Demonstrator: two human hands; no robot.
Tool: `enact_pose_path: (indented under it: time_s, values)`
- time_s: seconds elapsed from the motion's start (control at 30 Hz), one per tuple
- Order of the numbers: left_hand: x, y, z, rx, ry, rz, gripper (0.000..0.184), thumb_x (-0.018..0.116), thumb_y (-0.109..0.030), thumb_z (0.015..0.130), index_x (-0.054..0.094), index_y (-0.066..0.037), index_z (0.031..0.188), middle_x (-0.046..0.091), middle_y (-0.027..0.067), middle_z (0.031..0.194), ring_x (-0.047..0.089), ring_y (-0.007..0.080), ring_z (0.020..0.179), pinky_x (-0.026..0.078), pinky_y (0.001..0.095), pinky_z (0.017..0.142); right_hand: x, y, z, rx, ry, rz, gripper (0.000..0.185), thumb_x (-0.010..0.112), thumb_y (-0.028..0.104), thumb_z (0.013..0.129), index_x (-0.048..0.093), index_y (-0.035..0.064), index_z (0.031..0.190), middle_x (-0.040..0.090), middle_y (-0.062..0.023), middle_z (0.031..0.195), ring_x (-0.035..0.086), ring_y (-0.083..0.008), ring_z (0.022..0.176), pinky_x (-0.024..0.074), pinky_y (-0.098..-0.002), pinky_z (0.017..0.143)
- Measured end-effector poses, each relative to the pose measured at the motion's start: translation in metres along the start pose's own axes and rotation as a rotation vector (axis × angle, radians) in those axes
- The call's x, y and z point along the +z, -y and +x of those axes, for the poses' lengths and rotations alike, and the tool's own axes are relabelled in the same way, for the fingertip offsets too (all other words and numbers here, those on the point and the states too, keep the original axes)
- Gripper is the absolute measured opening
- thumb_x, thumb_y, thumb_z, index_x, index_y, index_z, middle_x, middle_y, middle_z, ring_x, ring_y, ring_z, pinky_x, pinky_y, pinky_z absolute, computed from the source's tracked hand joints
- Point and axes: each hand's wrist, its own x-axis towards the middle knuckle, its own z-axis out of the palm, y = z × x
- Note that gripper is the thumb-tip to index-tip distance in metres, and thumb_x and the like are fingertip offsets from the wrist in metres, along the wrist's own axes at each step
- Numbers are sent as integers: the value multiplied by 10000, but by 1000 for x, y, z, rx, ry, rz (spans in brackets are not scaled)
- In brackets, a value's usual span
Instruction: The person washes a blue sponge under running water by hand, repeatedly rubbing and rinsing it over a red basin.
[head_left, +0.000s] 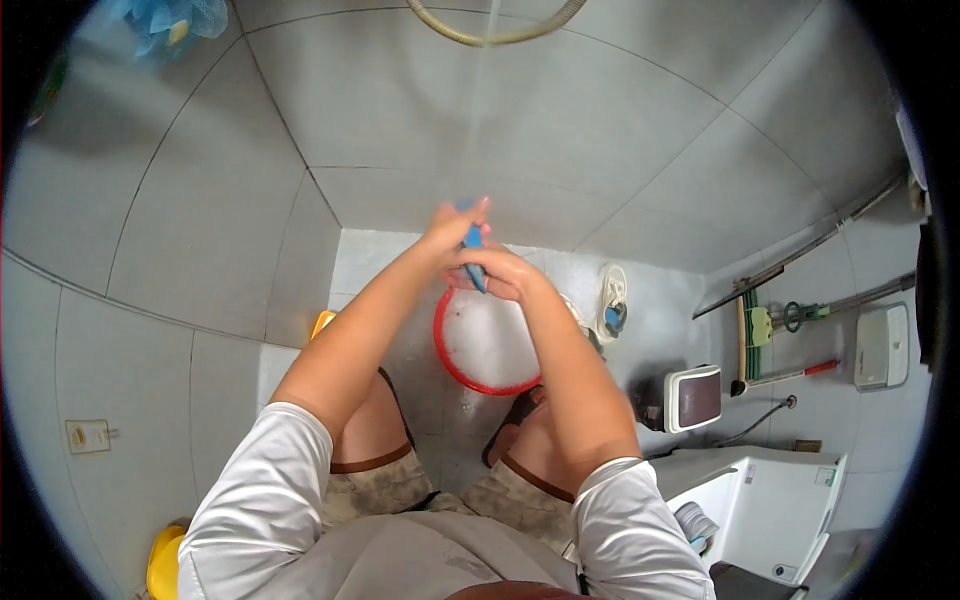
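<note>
Over a red-rimmed basin point(440, 345) full of white suds, my two hands meet around a slim, flat blue piece shaped like an insole point(474, 243). My left hand point(450, 232) grips its upper part, slightly blurred by motion. Below, my right hand point(500, 270) is closed around the lower end, whose tip points down. Much of the blue piece is hidden by fingers, so its exact kind is uncertain. A thin stream of water falls from above, close to the hands. To the right of the basin, a white shoe point(612, 300) with blue inside rests on the floor.
A shower hose point(500, 40) loops at the top. On the right are a lidded bin point(692, 398), a white toilet point(780, 510), and a broom head point(750, 335) against the wall. A blue bath puff point(170, 25) hangs upper left. Something yellow point(165, 565) stands lower left.
</note>
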Motion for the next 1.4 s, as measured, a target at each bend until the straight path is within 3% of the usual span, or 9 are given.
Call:
enact_pose_path:
  time_s: [0.17, 0.47, 0.67, 0.77, 0.83, 0.93, 1.17, 1.27, 1.4]
  values:
    - [-11, 3, 14, -3, 197, -195, 318, 678, -370, 975, 531, -92, 928, 547, -13, 750, 552, 123, 740, 494, 295, 640, -8, 13, -24, 138, 283, 306, 398, 715, 181, 940, 548, 32, 1270, 613, -114, 1246, 655, -261, 1064, 538, -416, 981]
    - [-8, -8, 2, -12, -38, -422, 404, 635, -469, 980, 512, -108, 847, 551, 5, 775, 582, 159, 742, 537, 316, 650, -14, -10, -3, 116, 217, 189, 469, 768, 220, 909, 547, 42, 1283, 630, -110, 1164, 655, -213, 1034, 561, -320, 817]
    - [-31, 7, 20, -47, -410, -498, 430, 652, -472, 968, 510, -102, 801, 532, 13, 720, 590, 186, 696, 535, 345, 623, 6, 2, 10, 154, -1, -654, 517, 736, 325, 936, 534, -2, 1281, 630, -157, 1245, 706, -218, 943, 594, -344, 717]
    - [-35, 5, 18, -34, -342, -399, 415, 658, -468, 964, 511, -97, 848, 500, -4, 696, 567, 166, 678, 509, 324, 611, 9, -5, -6, -14, 43, -368, 594, 684, 419, 957, 519, -17, 1327, 594, -221, 1324, 675, -274, 1091, 584, -402, 845]
    - [-38, 3, 21, 13, -20, -424, 384, 647, -445, 977, 502, -94, 914, 482, -16, 704, 522, 140, 656, 484, 300, 623, -4, -5, -15, 50, 411, 236, 721, 617, 549, 955, 494, -21, 1380, 571, -233, 1363, 598, -327, 1229, 499, -483, 1017]
    - [-29, -3, 13, -48, 261, -404, 360, 630, -431, 990, 488, -101, 961, 464, -23, 716, 477, 119, 650, 469, 285, 639, -19, -12, -17, 162, 479, 642, 731, 509, 617, 975, 528, 14, 1387, 580, -205, 1360, 537, -376, 1284, 404, -557, 1096]
    - [1, -7, -19, -9, 449, -437, 332, 624, -424, 996, 489, -121, 981, 450, -32, 726, 473, 110, 676, 446, 265, 625, -4, -32, -14, 149, 549, 611, 670, 577, 512, 975, 489, 20, 1421, 573, -176, 1396, 558, -342, 1272, 434, -472, 1073]
    - [-7, -18, -22, 25, 386, -299, 307, 623, -399, 1004, 488, -123, 980, 447, -32, 721, 479, 107, 673, 439, 259, 616, 3, -24, -6, 109, 320, 407, 484, 641, 361, 970, 570, 35, 1321, 661, -116, 1182, 646, -233, 1023, 510, -361, 899]
    - [-13, -17, -20, 52, 343, -214, 302, 624, -388, 1008, 490, -128, 933, 440, -35, 710, 479, 104, 647, 433, 259, 587, 14, -20, -1, 139, 373, 444, 148, 649, 212, 975, 583, 79, 973, 553, -4, 813, 492, -93, 683, 392, -230, 610]
